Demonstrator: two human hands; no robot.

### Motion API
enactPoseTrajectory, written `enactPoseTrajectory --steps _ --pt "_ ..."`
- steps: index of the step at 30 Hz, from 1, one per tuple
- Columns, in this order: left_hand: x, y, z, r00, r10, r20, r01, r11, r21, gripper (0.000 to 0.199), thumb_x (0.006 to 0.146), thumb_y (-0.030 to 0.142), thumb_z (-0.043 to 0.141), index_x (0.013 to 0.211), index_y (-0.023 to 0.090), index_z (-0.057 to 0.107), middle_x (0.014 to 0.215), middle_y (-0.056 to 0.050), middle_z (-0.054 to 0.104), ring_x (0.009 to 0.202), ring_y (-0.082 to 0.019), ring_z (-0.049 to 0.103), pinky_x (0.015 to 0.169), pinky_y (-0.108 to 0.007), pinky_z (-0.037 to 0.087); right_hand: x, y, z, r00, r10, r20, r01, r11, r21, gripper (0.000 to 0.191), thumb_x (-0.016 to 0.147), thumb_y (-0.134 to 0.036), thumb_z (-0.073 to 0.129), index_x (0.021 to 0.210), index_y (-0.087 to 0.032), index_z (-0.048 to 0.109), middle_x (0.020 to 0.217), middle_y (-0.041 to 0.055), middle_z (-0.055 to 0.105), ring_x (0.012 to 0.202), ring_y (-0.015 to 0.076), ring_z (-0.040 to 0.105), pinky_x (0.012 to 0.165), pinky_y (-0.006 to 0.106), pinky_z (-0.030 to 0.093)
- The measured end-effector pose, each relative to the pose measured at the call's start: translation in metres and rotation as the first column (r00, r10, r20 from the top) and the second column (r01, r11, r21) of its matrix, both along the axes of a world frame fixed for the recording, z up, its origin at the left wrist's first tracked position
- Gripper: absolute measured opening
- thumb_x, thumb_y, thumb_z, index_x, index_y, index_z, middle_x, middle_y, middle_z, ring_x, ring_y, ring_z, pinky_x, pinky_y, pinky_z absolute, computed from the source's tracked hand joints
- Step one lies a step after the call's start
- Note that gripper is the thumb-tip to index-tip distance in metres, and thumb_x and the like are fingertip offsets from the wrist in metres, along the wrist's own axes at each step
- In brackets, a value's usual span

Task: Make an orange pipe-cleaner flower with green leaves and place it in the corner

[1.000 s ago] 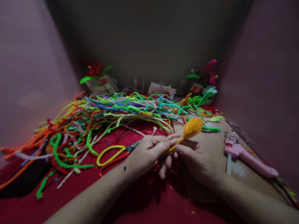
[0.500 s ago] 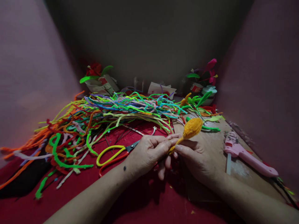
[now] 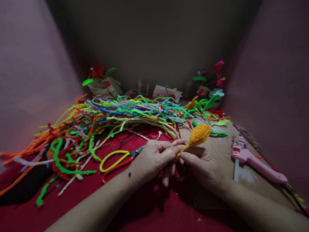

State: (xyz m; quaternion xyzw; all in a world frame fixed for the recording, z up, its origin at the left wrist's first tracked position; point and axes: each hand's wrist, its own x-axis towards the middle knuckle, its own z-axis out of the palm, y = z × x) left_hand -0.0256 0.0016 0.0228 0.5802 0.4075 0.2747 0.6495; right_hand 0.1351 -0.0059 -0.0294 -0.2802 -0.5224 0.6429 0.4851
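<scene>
An orange-yellow pipe-cleaner flower bud (image 3: 199,135) tilts up to the right, its thin fuzzy stem pinched between both hands. My left hand (image 3: 159,156) is closed on the stem, thumb and forefinger pressed together. My right hand (image 3: 199,161) grips the same stem just under the bud, with the thumb on top. The lower end of the stem is hidden by my fingers. Yellow-and-red-handled scissors (image 3: 116,161) lie beside my left wrist, their blade tips behind that hand.
A big tangle of coloured pipe cleaners (image 3: 135,109) spreads across the back and left of the red cloth (image 3: 145,212). On the brown board (image 3: 217,148) at right rests a pink glue gun (image 3: 258,164). Pink flowers (image 3: 218,72) and a white-lidded jar (image 3: 216,93) stand behind.
The bud has dipped slightly and shifted a little to the right. Both hands keep their pinch on the stem, with small finger movements.
</scene>
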Motion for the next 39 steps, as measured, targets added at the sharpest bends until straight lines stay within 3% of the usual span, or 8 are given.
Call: enactPoseTrajectory --steps 11,21,23,25,27,29,34,39 --pt "-0.003 0.006 -0.010 0.983 -0.062 0.173 0.069 0.997 -0.031 0.038 0.087 0.036 0.039 0.063 0.012 0.057 0.049 -0.002 0.057 0.032 -0.007 0.048 0.034 -0.017 0.030 -0.005 -0.003 0.003 0.991 0.069 -0.118 -0.079 0.993 -0.083 0.021 0.087 -0.024 0.050 0.071 -0.019 0.062 0.063 0.0012 0.065 0.062 0.0167 0.062 0.074 0.036 0.046" --pt "0.005 -0.002 -0.010 0.992 0.082 -0.096 -0.074 0.994 0.087 0.019 0.077 0.035 0.058 0.075 0.016 0.054 0.055 0.004 0.052 0.036 -0.007 0.046 0.037 -0.019 0.038 -0.004 -0.001 0.006 0.986 -0.167 0.027 0.166 0.986 0.026 0.014 0.082 -0.024 0.058 0.087 -0.021 0.071 0.088 0.0026 0.068 0.088 0.0189 0.059 0.084 0.032 0.043" --pt "0.007 -0.005 -0.016 0.952 0.214 -0.217 -0.132 0.931 0.341 0.019 0.078 0.034 0.057 0.073 0.016 0.054 0.059 0.002 0.054 0.044 -0.010 0.050 0.044 -0.021 0.040 -0.005 -0.001 0.007 0.980 -0.198 0.021 0.199 0.980 -0.009 0.014 0.082 -0.024 0.058 0.086 -0.022 0.071 0.087 0.0020 0.068 0.085 0.0175 0.058 0.080 0.030 0.044" --pt "0.007 -0.008 -0.023 0.881 0.338 -0.331 -0.053 0.767 0.639 0.018 0.081 0.034 0.054 0.077 0.017 0.058 0.066 -0.003 0.059 0.055 -0.013 0.055 0.052 -0.023 0.041 -0.007 -0.002 0.005 0.977 -0.212 0.004 0.212 0.974 -0.082 0.014 0.082 -0.024 0.058 0.086 -0.021 0.071 0.082 0.0016 0.067 0.079 0.0159 0.057 0.075 0.028 0.044" --pt "0.007 -0.011 -0.028 0.823 0.379 -0.423 0.104 0.632 0.768 0.020 0.086 0.030 0.047 0.085 0.016 0.061 0.071 -0.007 0.062 0.062 -0.016 0.057 0.057 -0.024 0.040 -0.008 -0.001 0.002 0.974 -0.228 -0.005 0.225 0.964 -0.145 0.014 0.081 -0.024 0.060 0.089 -0.020 0.071 0.075 0.0003 0.064 0.072 0.0141 0.055 0.068 0.026 0.043" --pt "0.006 -0.012 -0.031 0.812 0.357 -0.462 0.179 0.600 0.779 0.023 0.088 0.023 0.041 0.091 0.016 0.062 0.075 -0.009 0.063 0.065 -0.017 0.058 0.059 -0.025 0.041 -0.008 0.000 0.000 0.972 -0.235 -0.001 0.231 0.957 -0.177 0.016 0.080 -0.025 0.061 0.092 -0.020 0.070 0.065 -0.0020 0.059 0.063 0.0120 0.051 0.062 0.024 0.041" --pt "0.006 -0.009 -0.024 0.923 0.279 -0.265 -0.021 0.723 0.691 0.020 0.088 0.021 0.042 0.089 0.019 0.062 0.071 -0.002 0.061 0.063 -0.012 0.057 0.062 -0.021 0.042 -0.004 0.003 -0.002 0.986 -0.169 0.016 0.169 0.974 -0.147 0.015 0.081 -0.030 0.061 0.087 -0.020 0.070 0.060 -0.0035 0.053 0.055 0.0093 0.042 0.054 0.023 0.034" --pt "0.010 -0.006 -0.014 0.988 0.154 0.011 -0.154 0.980 0.124 0.022 0.086 0.029 0.048 0.068 0.016 0.054 0.050 0.005 0.048 0.034 -0.004 0.037 0.035 -0.015 0.029 0.000 0.006 -0.002 0.992 -0.122 0.010 0.123 0.990 -0.075 0.024 0.082 -0.031 0.059 0.101 -0.019 0.067 0.070 -0.0004 0.056 0.061 0.0117 0.047 0.062 0.027 0.039"
